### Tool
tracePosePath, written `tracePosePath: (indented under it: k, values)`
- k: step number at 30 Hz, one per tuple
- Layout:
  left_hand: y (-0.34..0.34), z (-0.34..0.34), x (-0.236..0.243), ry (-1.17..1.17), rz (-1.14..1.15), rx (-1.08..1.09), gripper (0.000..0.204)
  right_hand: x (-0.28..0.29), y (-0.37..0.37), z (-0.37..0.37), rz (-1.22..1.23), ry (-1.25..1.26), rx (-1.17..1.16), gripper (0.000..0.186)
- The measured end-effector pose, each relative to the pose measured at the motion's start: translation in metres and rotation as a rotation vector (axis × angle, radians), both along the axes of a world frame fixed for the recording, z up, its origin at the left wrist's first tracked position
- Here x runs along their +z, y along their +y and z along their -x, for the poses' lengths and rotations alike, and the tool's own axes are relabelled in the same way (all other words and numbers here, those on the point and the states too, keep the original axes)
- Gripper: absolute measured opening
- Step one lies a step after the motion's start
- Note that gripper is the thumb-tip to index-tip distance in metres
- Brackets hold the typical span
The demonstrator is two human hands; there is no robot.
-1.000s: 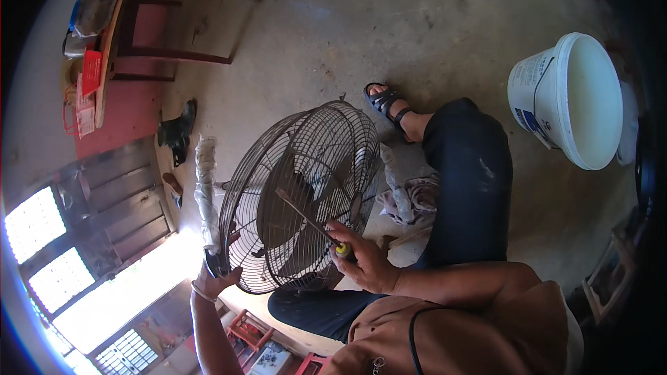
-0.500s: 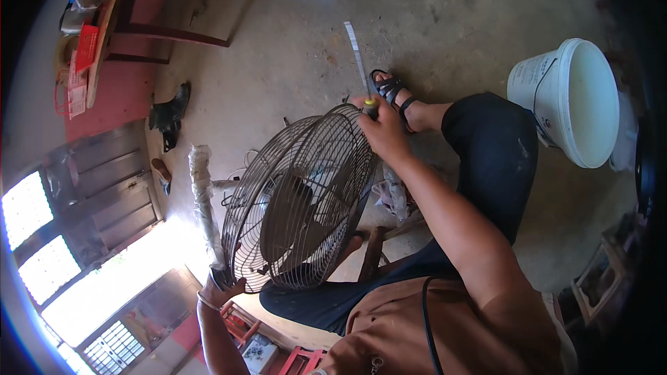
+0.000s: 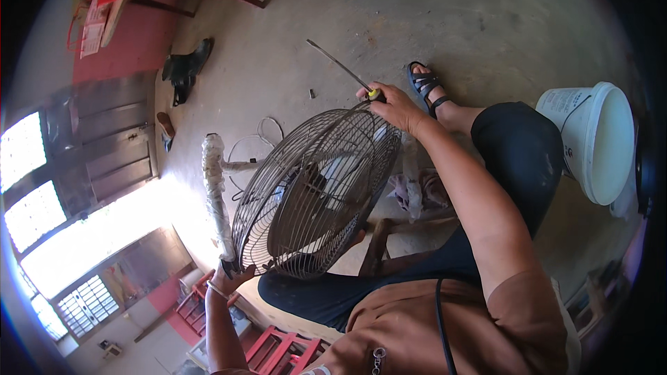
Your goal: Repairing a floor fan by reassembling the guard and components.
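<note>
A brown short-sleeved shirt (image 3: pixel 431 326) was worn with dark trousers (image 3: pixel 517 142), a strappy black sandal (image 3: pixel 426 85) and a pale wrist bangle (image 3: pixel 217 290); a black cord (image 3: pixel 443 326) crossed the front.

The grey, scuffed floor (image 3: pixel 486 42) carries black footwear (image 3: pixel 186 73) near the wall, a brown shoe (image 3: pixel 165 123) just beside it, and a small dark scrap (image 3: pixel 312 94). To the right stand a sandalled foot (image 3: pixel 425 86) and a white bucket (image 3: pixel 566 118).

No legible text, just tiny print (image 3: pixel 564 104) on white bucket (image 3: pixel 581 135)
</note>
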State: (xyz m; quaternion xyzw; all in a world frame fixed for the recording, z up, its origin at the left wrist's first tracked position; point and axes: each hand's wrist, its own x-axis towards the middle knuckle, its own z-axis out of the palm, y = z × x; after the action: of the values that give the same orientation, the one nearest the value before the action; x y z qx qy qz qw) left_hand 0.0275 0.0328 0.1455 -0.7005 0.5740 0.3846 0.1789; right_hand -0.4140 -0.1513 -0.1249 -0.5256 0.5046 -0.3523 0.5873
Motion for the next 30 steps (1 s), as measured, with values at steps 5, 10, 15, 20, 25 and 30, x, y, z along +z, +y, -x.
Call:
tracePosePath:
  k: [5,10,15,20,25,30]
  values:
    - [0.029,-0.009,-0.009,0.104,0.083,0.157,0.043,0.008,0.013,-0.01,0.22,-0.045,0.035,0.02]
    - [0.051,-0.016,-0.02,0.134,0.164,0.127,0.043,0.023,0.034,-0.003,0.202,0.06,0.083,0.015]
    - [0.065,-0.03,-0.025,0.056,0.027,0.234,0.048,0.031,0.054,0.009,0.1,0.051,0.144,0.011]
    - [0.077,-0.058,-0.044,-0.083,0.068,0.082,0.056,0.036,0.076,0.015,0.076,0.105,0.145,0.009]
    - [0.077,-0.085,-0.076,0.136,0.135,0.32,0.07,0.042,0.106,0.027,0.215,0.324,0.174,0.017]
    - [0.06,-0.115,-0.106,0.112,0.315,-0.039,0.046,0.07,0.142,0.033,0.011,0.279,0.26,0.02]
